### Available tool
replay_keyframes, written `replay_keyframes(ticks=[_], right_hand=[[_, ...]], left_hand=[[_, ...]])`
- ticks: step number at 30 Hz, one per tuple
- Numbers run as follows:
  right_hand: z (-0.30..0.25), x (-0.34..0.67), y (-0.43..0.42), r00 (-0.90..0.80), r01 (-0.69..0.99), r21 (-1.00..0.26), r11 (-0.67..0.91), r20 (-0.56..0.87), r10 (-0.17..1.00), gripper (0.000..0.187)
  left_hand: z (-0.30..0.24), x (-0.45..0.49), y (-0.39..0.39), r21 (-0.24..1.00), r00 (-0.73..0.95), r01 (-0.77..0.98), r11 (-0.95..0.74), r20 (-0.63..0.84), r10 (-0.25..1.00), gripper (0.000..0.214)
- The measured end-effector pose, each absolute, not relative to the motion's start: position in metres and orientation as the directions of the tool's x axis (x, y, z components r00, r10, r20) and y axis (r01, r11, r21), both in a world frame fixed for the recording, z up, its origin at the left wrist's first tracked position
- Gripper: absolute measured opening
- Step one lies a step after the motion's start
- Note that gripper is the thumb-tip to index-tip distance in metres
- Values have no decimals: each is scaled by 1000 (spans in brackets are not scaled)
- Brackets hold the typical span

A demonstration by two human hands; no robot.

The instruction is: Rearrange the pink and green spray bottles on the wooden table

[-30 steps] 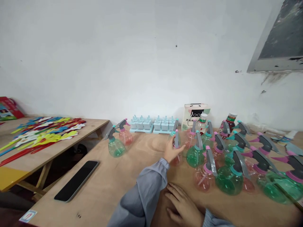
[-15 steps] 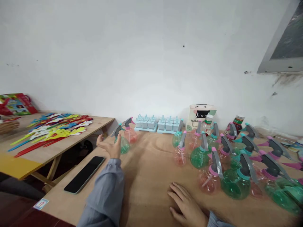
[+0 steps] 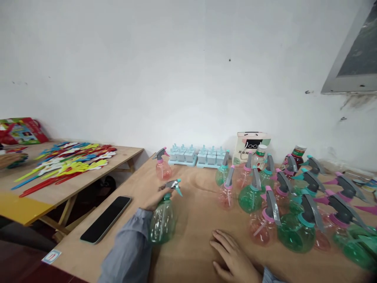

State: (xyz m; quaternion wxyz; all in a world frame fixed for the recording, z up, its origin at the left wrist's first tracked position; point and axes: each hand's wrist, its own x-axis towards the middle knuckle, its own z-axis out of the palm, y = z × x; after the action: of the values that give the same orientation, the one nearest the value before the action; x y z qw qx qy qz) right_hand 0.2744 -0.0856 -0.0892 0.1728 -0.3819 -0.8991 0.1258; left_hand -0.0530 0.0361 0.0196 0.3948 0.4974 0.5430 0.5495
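Phone lower left, pink bottle behind, spray bottles crowding right. My left hand grips green bottle, lower centre, pulled nearer than before; right hand rests, fingers spread, on desk.

Soft lt (pic edges stretched)

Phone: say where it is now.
In the head view, the phone lies near the left edge of the nearer table, left of the left hand holding a green spray bottle.

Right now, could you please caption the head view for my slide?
Left hand holds a green spray bottle near its top; right hand rests on the wooden table.
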Motion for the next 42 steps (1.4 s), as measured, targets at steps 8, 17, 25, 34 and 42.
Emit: replay_keyframes(ticks=[8, 17, 25, 34, 42], right_hand=[[-72, 270, -91, -622, 675, -404, 618, 139, 771, 50], [-72, 269, -91, -632, 645, -450, 618, 141, 762, 59], [-65, 268, -93, -625, 659, -452, 601, 116, 772, 59], [-66, 268, -93, -621, 659, -433, 615, 149, 770, 59], [-63, 267, -93, -622, 670, -431, 604, 119, 774, 56]], left_hand=[[38, 31, 17, 844, 318, -523, 120, 62, 946, 41], [47, 70, 1, 853, 421, -511, 106, 141, 896, 40], [48, 71, -3, 911, 441, -401, -93, 281, 853, 32], [49, 69, -2, 909, 202, -348, -227, 310, 929, 24], [49, 69, -5, 916, 115, -287, -279, 322, 940, 24]])
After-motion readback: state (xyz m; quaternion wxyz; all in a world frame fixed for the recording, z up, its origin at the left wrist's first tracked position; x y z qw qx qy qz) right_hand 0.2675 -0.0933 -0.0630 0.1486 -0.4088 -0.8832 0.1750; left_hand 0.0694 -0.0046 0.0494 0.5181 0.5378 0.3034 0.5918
